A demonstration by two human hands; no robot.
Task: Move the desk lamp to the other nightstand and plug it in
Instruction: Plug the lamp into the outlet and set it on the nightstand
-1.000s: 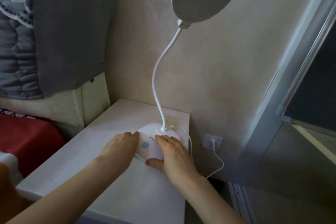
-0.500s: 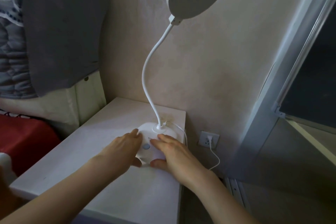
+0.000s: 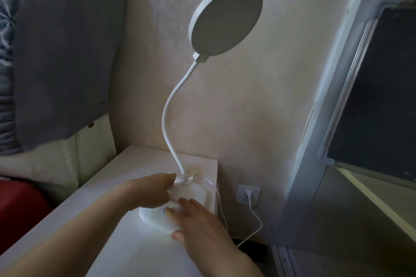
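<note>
Change: since a second ago my left hand (image 3: 149,191) slid from the front of the base back toward the neck foot; my right hand (image 3: 198,220) came forward over the button area.
Lamp: white plastic desk lamp with round flat head and bendy neck (image 3: 174,105), base (image 3: 195,195) flat on the white nightstand top (image 3: 139,247), near its back right corner.
Left fingers: curled loosely against the base's left edge, touching, no real clasp that I see.
Right fingers: spread flat on the base top, thumb at the front rim, holding nothing.
Cord: thin white cable (image 3: 256,213) runs to the white wall socket (image 3: 247,194), plug looks seated.
Meaning: I judge placing and plugging done; I'm only nudging the base.
</note>
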